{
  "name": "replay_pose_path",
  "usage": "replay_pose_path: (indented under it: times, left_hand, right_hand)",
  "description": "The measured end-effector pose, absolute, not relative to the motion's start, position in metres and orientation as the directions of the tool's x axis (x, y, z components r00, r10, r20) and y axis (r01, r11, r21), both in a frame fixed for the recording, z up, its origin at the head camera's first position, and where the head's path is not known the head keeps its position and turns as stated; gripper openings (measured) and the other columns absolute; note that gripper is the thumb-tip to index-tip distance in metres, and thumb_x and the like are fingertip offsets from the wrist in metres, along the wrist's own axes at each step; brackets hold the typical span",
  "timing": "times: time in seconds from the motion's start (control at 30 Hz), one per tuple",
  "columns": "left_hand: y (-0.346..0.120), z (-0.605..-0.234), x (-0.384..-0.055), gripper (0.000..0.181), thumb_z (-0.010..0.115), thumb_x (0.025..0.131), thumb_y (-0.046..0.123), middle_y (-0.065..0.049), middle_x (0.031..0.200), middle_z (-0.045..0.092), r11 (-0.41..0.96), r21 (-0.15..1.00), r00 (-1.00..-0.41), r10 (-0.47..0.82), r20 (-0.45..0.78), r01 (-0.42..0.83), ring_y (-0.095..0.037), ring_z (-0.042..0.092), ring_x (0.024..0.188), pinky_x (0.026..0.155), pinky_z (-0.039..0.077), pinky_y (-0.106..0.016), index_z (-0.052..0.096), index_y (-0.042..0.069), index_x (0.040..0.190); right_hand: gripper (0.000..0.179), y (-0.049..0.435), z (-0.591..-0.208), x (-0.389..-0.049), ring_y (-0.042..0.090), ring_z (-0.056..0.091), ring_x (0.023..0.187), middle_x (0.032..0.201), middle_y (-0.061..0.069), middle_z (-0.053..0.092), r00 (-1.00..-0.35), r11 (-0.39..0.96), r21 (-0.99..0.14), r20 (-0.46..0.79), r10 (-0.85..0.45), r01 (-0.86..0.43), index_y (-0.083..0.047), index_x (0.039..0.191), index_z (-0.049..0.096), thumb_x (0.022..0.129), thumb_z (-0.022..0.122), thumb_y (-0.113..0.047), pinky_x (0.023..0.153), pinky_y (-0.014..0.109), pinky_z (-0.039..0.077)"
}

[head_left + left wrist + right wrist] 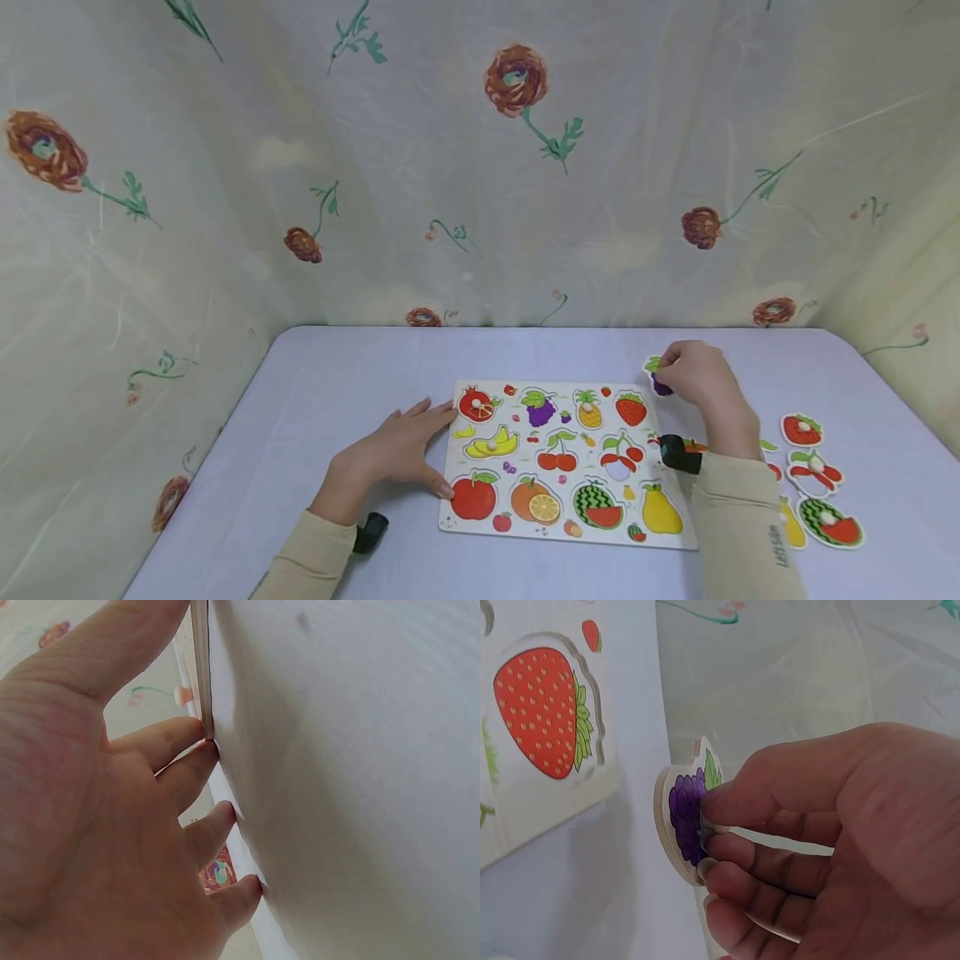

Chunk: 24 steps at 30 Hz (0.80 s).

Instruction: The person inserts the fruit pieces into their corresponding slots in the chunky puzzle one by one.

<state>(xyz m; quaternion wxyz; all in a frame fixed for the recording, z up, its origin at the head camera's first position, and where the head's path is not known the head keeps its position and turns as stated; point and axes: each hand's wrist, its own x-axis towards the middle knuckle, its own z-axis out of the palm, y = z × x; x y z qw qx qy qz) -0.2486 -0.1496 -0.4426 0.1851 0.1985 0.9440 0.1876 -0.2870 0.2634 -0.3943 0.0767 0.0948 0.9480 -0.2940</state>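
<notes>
Fingers, left hand (397,450): spread, gripping nothing, touching the board's left edge; light bracing likely suffices.
White fruit-printed board (527,454): lower centre.
Right hand (703,377): fingers closed, pinching.
Purple-grape wooden piece (684,814): tilted, by board's upper-right corner; levelling seems wise.

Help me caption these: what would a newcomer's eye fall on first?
Probably the fruit board, bright on the pale table, with the left hand at its left edge. Next, the grape piece the right hand pinches by the board's far right corner. Behind, brown-red flowers dot the backdrop.
</notes>
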Motion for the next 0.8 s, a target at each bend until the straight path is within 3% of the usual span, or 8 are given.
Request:
replay_pose_path:
  times: [0.8]
  left_hand:
    - [-0.148, -0.445, -0.251, 0.108, 0.089, 0.063, 0.051, 0.004, 0.163, 0.033, 0.854, 0.43, -0.856, 0.435, -0.278, 0.294, -0.029, 0.017, 0.155, 0.123, 0.019, -0.062, 0.038, 0.023, 0.154]
  right_hand:
    - [0.008, 0.213, -0.399, -0.295, 0.022, 0.054, 0.074, 0.083, 0.011, 0.058, -0.988, 0.851, -0.524, -0.146, -0.042, 0.042, -0.004, 0.087, 0.062, 0.088, 0.06, -0.012, 0.058, 0.026, 0.044]
